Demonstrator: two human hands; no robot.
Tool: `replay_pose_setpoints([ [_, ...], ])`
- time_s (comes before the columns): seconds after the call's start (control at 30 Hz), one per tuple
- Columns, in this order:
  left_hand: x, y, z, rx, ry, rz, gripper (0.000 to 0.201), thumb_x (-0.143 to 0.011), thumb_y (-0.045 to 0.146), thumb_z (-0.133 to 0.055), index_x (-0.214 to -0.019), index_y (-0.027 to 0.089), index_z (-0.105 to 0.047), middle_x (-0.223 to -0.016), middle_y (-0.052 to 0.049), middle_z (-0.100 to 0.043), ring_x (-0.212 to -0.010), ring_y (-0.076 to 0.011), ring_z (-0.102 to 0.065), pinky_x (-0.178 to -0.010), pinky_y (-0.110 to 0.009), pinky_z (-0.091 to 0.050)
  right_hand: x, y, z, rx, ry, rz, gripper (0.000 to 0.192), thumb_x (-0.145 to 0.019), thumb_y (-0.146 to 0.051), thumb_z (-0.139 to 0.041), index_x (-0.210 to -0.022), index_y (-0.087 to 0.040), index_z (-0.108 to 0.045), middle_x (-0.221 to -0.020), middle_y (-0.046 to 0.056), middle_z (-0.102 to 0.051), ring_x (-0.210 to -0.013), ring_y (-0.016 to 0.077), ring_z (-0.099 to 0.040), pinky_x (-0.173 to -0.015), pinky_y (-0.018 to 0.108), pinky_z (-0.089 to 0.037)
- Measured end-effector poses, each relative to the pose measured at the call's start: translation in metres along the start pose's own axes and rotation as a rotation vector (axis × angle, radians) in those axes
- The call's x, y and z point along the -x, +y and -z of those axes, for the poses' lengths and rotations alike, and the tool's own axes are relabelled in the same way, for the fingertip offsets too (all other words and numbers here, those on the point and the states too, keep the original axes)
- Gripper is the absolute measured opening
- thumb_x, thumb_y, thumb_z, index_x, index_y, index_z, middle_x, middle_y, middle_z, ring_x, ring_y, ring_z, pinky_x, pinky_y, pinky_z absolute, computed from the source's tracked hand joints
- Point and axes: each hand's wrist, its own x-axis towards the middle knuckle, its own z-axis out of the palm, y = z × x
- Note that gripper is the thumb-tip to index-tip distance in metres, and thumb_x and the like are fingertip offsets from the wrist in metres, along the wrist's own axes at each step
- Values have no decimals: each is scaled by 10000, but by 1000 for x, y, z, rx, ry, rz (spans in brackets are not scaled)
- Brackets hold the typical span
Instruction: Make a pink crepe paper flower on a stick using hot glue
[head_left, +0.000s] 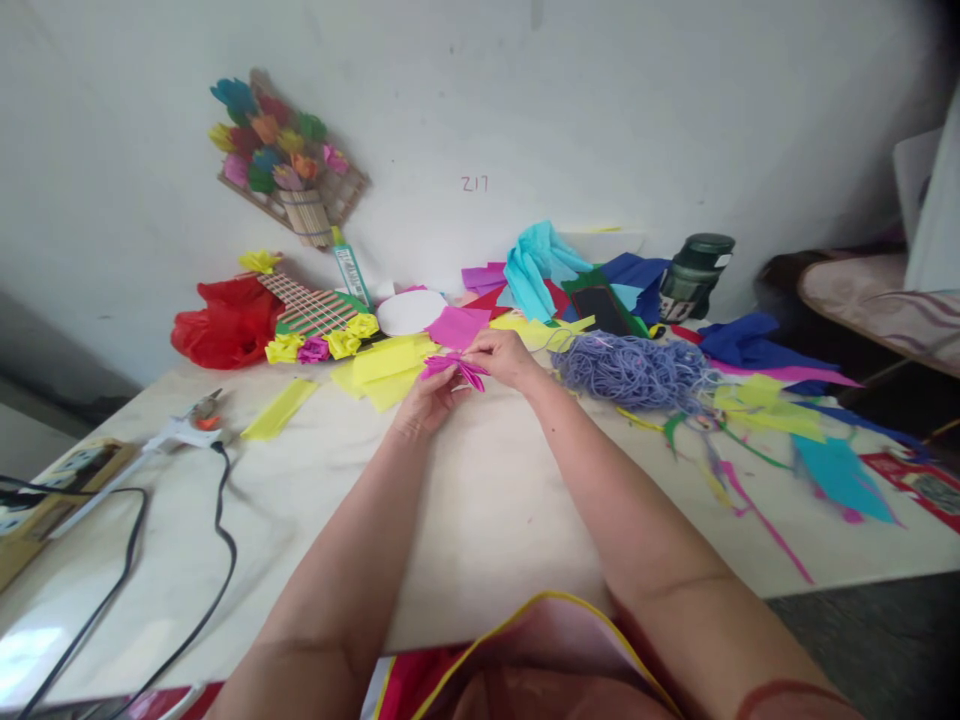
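Note:
Between my hands, over the middle of the table, is a magenta crepe paper flower [466, 370] with pointed, folded petals. My left hand [433, 400] is closed on its lower left side. From the upper right, my right hand [501, 355] pinches the same piece with thumb and finger. Yellow crepe paper sheets [390, 370] lie just left of my hands, and a flat magenta paper piece [457, 327] is right behind them. Farther left, yellow and magenta paper flowers [345, 343] sit along a stick lattice [319, 305].
A tangled purple yarn bundle [634, 370] lies right of my forearm, with paper scraps [844, 475] beyond it. A glue gun [191, 430], its black cord [225, 540] and a power strip [64, 490] occupy the left. A dark jar [697, 275] stands at the back right.

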Motion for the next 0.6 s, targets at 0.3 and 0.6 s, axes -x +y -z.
replay_pose_setpoints([
  [0.3,-9,-6,6,48,110,-17,99,-687,110,-674,-780,108,-641,-719,-44,-679,-653,-131,-635,-630,-242,-554,2,3,-2,79,-12,-7,80,-691,-172,-668,-625,-157,-712,-609,-2,-606,-596,95,-523,-572,211,-358],
  [0.6,-2,2,3,62,119,79,78,-738,68,-607,-807,100,-621,-665,-33,-650,-558,-121,-613,-559,-241,-540,2,3,-2,33,-67,34,50,-690,-192,-694,-659,-167,-723,-642,2,-618,-619,101,-533,-601,213,-373],
])
